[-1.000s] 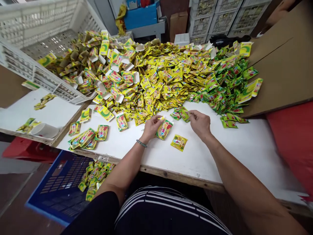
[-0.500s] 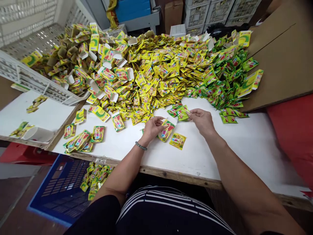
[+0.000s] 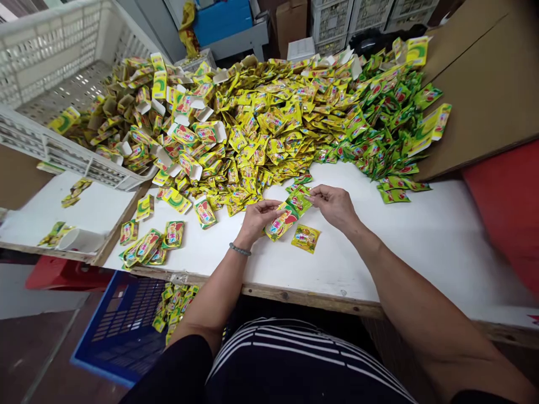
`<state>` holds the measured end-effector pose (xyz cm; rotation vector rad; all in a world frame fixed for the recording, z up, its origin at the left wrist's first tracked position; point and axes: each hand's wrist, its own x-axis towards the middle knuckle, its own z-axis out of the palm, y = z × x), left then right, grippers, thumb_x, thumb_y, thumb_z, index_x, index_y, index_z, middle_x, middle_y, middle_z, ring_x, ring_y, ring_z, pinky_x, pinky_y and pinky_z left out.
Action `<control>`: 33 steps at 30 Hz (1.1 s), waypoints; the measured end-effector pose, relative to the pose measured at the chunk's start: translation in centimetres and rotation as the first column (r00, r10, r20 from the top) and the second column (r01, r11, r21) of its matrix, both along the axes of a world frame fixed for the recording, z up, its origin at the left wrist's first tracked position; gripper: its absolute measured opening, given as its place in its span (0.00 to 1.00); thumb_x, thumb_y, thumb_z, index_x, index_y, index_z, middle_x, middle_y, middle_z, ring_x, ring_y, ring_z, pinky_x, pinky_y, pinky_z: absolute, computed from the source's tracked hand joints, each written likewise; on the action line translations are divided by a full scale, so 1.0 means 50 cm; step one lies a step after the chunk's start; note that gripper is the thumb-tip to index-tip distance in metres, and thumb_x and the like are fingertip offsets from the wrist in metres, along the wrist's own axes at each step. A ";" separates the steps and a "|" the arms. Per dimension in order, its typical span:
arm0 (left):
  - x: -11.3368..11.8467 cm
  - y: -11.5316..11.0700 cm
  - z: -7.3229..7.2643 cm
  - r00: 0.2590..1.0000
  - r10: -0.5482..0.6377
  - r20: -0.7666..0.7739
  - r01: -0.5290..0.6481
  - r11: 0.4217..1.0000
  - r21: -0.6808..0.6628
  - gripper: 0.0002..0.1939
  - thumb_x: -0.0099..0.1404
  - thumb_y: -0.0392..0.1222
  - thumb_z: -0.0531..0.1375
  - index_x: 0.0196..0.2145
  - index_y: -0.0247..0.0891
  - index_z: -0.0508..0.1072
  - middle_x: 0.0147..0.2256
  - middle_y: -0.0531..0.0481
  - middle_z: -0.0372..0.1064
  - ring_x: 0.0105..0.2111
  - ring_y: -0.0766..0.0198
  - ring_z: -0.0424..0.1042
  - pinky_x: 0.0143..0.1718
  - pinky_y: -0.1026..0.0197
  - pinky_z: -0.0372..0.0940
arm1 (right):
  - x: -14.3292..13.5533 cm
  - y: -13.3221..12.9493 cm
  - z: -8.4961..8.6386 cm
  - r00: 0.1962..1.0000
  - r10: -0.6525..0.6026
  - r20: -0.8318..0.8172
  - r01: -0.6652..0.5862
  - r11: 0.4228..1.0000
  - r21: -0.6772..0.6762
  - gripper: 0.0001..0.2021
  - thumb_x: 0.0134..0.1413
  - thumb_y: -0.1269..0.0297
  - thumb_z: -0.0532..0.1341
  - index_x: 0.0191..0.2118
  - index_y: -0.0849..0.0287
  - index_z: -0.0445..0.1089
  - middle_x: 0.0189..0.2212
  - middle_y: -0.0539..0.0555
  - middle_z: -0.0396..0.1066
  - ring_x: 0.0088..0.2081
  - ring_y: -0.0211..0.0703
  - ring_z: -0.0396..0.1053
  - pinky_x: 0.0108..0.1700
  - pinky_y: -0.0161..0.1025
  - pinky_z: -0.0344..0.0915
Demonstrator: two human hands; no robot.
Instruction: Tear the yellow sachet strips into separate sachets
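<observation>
My left hand (image 3: 257, 223) grips a small printed box (image 3: 281, 223), tilted above the white tabletop. A green packet (image 3: 300, 201) is pinched in the fingers of my right hand (image 3: 333, 206), its lower end at the box's upper, open end. How far it sits inside is hard to tell. Just below lies a single yellow packet (image 3: 306, 238) flat on the table. Another green packet (image 3: 302, 178) rests behind my hands. Behind that spreads a heap of yellow packets (image 3: 269, 123), with green packets (image 3: 379, 123) heaped at its right.
At the left, small boxes spill from a tipped white crate (image 3: 67, 151). Filled-looking boxes (image 3: 147, 246) lie near the wooden table edge (image 3: 311, 301). Below is a blue basket (image 3: 113, 325) holding boxes. Cardboard (image 3: 484, 95) borders the right side, beside a red surface (image 3: 505, 213).
My right hand has moved left with the green packet, bringing it to the box's open end. The box is tilted more to the right. The whole view has shifted slightly.
</observation>
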<state>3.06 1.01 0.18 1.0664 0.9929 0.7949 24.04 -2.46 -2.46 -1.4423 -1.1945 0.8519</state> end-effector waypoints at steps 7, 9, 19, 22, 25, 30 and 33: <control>0.006 -0.003 -0.001 0.999 0.037 0.025 -0.036 0.999 -0.027 0.22 0.39 0.43 0.77 0.32 0.32 0.79 0.28 0.49 0.77 0.28 0.66 0.74 0.36 0.62 0.69 | -0.021 -0.002 0.006 0.987 0.087 0.136 -0.086 0.996 -0.011 0.13 0.47 0.50 0.64 0.26 0.55 0.72 0.28 0.51 0.72 0.30 0.42 0.67 0.35 0.40 0.64; 0.008 -0.003 -0.002 0.998 0.058 0.038 -0.057 0.998 -0.030 0.23 0.39 0.43 0.77 0.33 0.32 0.78 0.28 0.50 0.77 0.28 0.67 0.74 0.36 0.63 0.69 | -0.027 0.000 0.000 0.983 0.054 0.178 -0.052 0.999 -0.016 0.11 0.47 0.52 0.66 0.27 0.55 0.74 0.33 0.53 0.73 0.35 0.44 0.70 0.40 0.42 0.67; 0.013 -0.004 -0.005 1.000 0.024 -0.017 -0.025 0.998 -0.058 0.28 0.36 0.44 0.77 0.35 0.32 0.74 0.26 0.52 0.76 0.25 0.67 0.74 0.31 0.64 0.69 | -0.008 -0.005 0.017 0.943 0.103 0.316 -0.083 0.994 -0.076 0.10 0.54 0.55 0.63 0.33 0.56 0.74 0.39 0.55 0.73 0.40 0.45 0.71 0.43 0.41 0.67; 0.006 0.004 -0.004 0.996 0.093 0.009 -0.092 0.994 -0.051 0.28 0.36 0.43 0.77 0.35 0.33 0.73 0.26 0.53 0.76 0.25 0.67 0.74 0.31 0.64 0.68 | -0.001 -0.018 0.033 0.826 0.281 0.488 -0.168 0.950 -0.263 0.12 0.48 0.54 0.67 0.35 0.55 0.73 0.36 0.53 0.73 0.36 0.45 0.71 0.37 0.40 0.65; -0.003 0.010 -0.005 0.993 0.120 -0.007 -0.120 0.992 -0.046 0.29 0.36 0.43 0.77 0.36 0.34 0.72 0.26 0.55 0.75 0.25 0.66 0.74 0.31 0.63 0.69 | -0.016 -0.027 0.036 0.576 0.528 0.625 -0.258 0.842 -0.474 0.14 0.37 0.56 0.73 0.27 0.56 0.70 0.35 0.56 0.73 0.38 0.49 0.71 0.33 0.39 0.62; -0.011 0.008 -0.005 0.988 0.117 -0.100 -0.116 0.993 0.010 0.29 0.38 0.45 0.76 0.36 0.35 0.72 0.22 0.56 0.71 0.23 0.66 0.73 0.28 0.64 0.66 | -0.004 -0.026 0.032 0.653 0.510 0.559 -0.249 0.843 -0.478 0.14 0.42 0.58 0.70 0.22 0.55 0.65 0.24 0.51 0.70 0.29 0.43 0.68 0.27 0.37 0.55; -0.007 0.001 -0.002 0.986 0.054 -0.160 -0.050 0.998 0.034 0.27 0.38 0.45 0.76 0.35 0.34 0.73 0.21 0.56 0.71 0.21 0.67 0.71 0.26 0.65 0.64 | 0.014 -0.020 0.038 0.927 0.219 0.304 -0.156 0.964 -0.217 0.13 0.45 0.52 0.67 0.27 0.54 0.66 0.23 0.47 0.69 0.27 0.41 0.66 0.28 0.36 0.56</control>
